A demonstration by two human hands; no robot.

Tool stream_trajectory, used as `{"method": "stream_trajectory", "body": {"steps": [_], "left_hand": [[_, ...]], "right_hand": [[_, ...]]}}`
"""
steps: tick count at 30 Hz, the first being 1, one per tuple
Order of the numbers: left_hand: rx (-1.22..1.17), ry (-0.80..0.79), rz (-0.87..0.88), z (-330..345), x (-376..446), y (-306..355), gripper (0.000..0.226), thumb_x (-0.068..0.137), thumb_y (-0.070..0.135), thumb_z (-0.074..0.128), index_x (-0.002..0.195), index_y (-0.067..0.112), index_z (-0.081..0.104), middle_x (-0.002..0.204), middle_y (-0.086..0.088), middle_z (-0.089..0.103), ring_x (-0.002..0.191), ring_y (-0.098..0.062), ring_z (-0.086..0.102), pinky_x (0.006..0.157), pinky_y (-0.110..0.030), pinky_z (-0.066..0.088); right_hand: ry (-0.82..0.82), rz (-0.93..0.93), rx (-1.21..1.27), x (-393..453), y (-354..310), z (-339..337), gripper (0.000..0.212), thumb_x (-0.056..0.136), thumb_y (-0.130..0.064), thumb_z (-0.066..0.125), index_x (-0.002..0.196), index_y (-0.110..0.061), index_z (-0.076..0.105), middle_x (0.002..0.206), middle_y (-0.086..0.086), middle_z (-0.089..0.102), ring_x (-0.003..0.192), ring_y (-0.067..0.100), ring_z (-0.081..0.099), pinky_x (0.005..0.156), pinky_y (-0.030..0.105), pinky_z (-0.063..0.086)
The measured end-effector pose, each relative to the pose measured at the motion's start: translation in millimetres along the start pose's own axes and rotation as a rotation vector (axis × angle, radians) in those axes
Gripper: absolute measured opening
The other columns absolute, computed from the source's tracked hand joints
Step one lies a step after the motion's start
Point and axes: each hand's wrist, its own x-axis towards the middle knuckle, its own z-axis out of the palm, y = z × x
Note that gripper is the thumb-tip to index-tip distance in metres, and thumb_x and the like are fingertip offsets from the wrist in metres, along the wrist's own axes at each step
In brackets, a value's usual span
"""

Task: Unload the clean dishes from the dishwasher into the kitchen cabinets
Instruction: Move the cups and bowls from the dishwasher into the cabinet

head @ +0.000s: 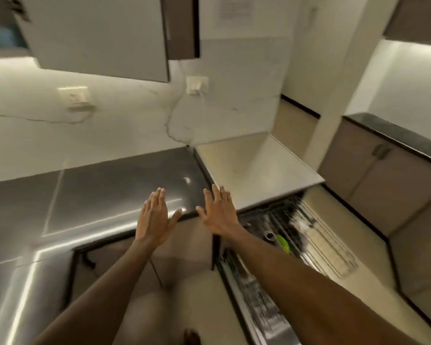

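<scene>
My left hand (156, 217) and my right hand (218, 211) are stretched out flat side by side, fingers together, thumbs apart, holding nothing, over the front edge of the dark counter (105, 195). To the right and below, the dishwasher (291, 245) stands open with its wire rack pulled out. In the rack lie a green item (283, 244), a small metal cup (269, 235) and a white dish (304, 224). Above on the left hangs a wall cabinet (97, 36) with a pale open door; a blue thing shows inside at the far left.
A pale worktop (254, 170) sits over the dishwasher. Two wall sockets (197, 84) with a cable are on the marble backsplash. Brown base cabinets (383, 178) with a dark top stand at the right. The dishwasher's lowered door (254, 302) juts into the floor space.
</scene>
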Motion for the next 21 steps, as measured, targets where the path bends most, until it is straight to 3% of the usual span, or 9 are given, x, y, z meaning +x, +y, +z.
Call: {"method": "stream_trajectory", "body": {"steps": [4,10,16,21], "left_hand": [[-0.026,-0.108,0.094,50.8,-37.3,74.4,0.093,0.095,0.068,0.032,0.160,0.002,0.023,0.165,-0.019,0.030,0.154,-0.032,0.027,0.127,-0.043,0.023],[-0.024,-0.219,0.234,101.4,-64.1,181.4,0.088,0.101,0.059,0.045,0.163,0.006,0.013,0.167,-0.014,0.026,0.156,-0.028,0.022,0.127,-0.041,0.021],[-0.033,-0.307,0.223,153.6,-76.5,270.7,0.087,0.100,0.052,0.055,0.163,0.006,0.017,0.167,-0.013,0.028,0.155,-0.028,0.024,0.127,-0.039,0.022],[-0.097,-0.339,0.107,194.4,-82.6,344.9,0.084,0.097,0.036,0.061,0.163,0.005,0.019,0.167,-0.014,0.027,0.156,-0.028,0.023,0.128,-0.040,0.019]], "right_hand": [[-0.059,0.224,0.015,-86.1,90.2,-7.4,0.068,0.107,-0.052,0.040,0.160,-0.012,0.029,0.170,0.022,0.018,0.159,0.042,0.009,0.130,0.054,0.009],[-0.124,0.455,0.046,-169.3,211.3,-17.1,0.071,0.107,-0.056,0.039,0.162,-0.015,0.024,0.172,0.019,0.011,0.159,0.040,0.006,0.128,0.054,0.006],[-0.195,0.477,0.098,-214.1,318.3,-18.9,0.070,0.105,-0.056,0.044,0.160,-0.016,0.028,0.171,0.019,0.015,0.158,0.041,0.014,0.128,0.058,0.018],[-0.279,0.446,0.109,-230.6,409.2,-37.4,0.064,0.105,-0.050,0.051,0.156,-0.015,0.037,0.165,0.017,0.031,0.151,0.037,0.029,0.124,0.050,0.024]]}}
